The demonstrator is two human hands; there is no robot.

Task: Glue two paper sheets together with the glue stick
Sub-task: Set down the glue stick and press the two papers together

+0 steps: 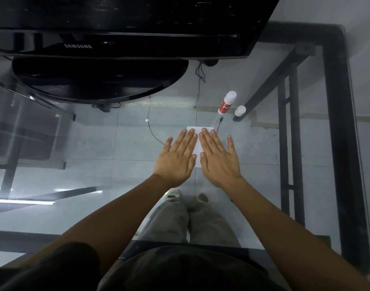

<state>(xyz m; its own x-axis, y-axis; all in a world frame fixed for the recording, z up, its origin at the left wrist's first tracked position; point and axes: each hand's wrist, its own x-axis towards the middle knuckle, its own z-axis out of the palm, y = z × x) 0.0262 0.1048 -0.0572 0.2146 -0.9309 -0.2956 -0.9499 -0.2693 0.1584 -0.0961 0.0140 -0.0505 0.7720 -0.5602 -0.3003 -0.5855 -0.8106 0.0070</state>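
The room is dim and cool-toned, the light bluish-grey. A hard white glare streaks across the glass bench (53,143) at the left edge, with smaller glints beside it — the source itself is out of view. The black monitor (116,28) shows faint speckled reflections. The paper (197,143) is the brightest patch, nearly blown out. Straight frame bars bow toward the edges, and the near corners go soft and dark.

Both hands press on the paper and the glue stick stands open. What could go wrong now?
The paper lies on smooth glass, so it may slide under the left hand and right hand. The glue stick stands apart from its cap, so it may dry or be knocked over.
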